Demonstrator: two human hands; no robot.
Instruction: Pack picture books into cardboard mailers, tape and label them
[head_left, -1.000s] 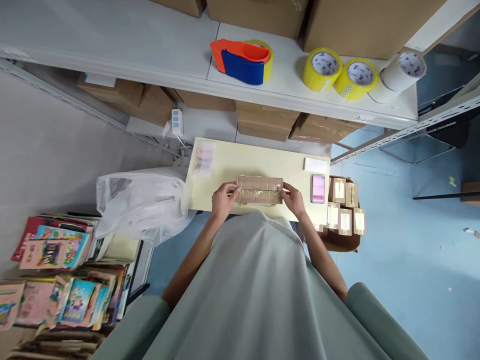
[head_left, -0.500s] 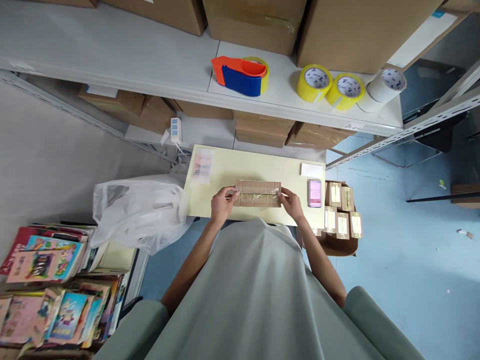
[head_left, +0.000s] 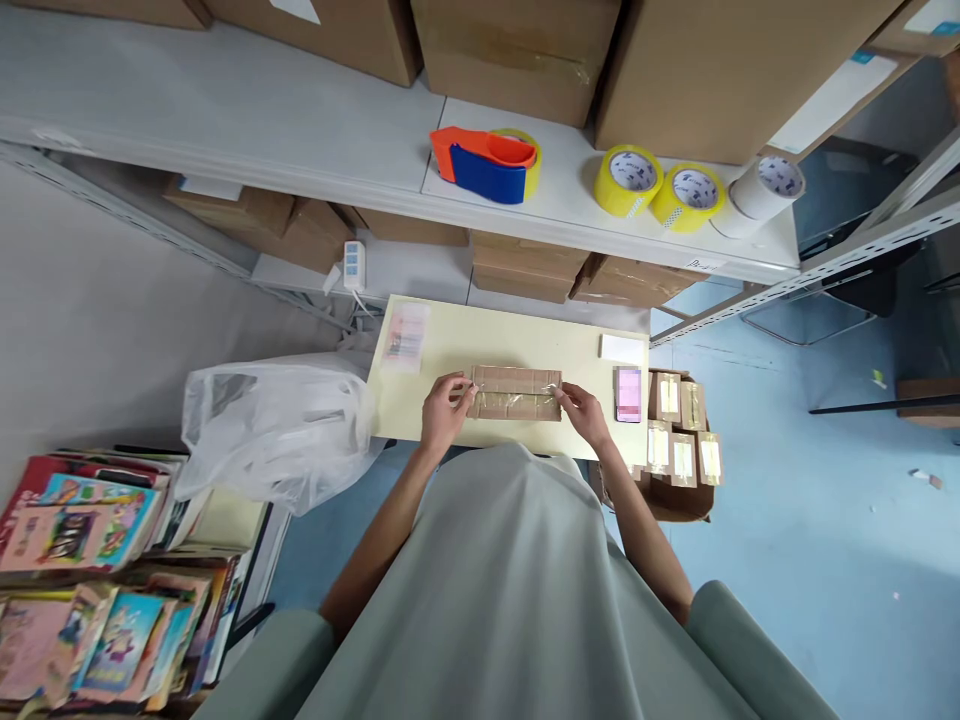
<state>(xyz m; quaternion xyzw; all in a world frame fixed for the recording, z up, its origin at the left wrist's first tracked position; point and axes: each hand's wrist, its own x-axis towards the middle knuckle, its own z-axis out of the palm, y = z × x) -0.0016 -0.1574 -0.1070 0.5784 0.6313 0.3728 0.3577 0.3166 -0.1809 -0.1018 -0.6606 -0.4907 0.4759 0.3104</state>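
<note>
A flat brown cardboard package (head_left: 516, 380) with shiny clear tape along its middle lies on the pale yellow table (head_left: 480, 330). My left hand (head_left: 445, 408) pinches its left end between thumb and fingers. At the opposite end, my right hand (head_left: 582, 412) grips the right edge the same way. To the right of my right hand are a phone (head_left: 628, 394) with a lit pink screen and a small white box (head_left: 622, 348). A printed plastic sleeve or label (head_left: 405, 338) lies at the table's left end.
Above the table, a grey shelf (head_left: 315, 150) holds an orange and blue tape dispenser (head_left: 487, 168), yellow tape rolls (head_left: 628, 182) and cartons. White plastic bags (head_left: 274, 425) hang at left, above stacked books (head_left: 112, 630). An open carton (head_left: 679, 505) of small taped boxes stands right.
The view has shifted slightly, so the shelf and table sit a little lower in the picture. Both hands keep their hold on the package's ends.
</note>
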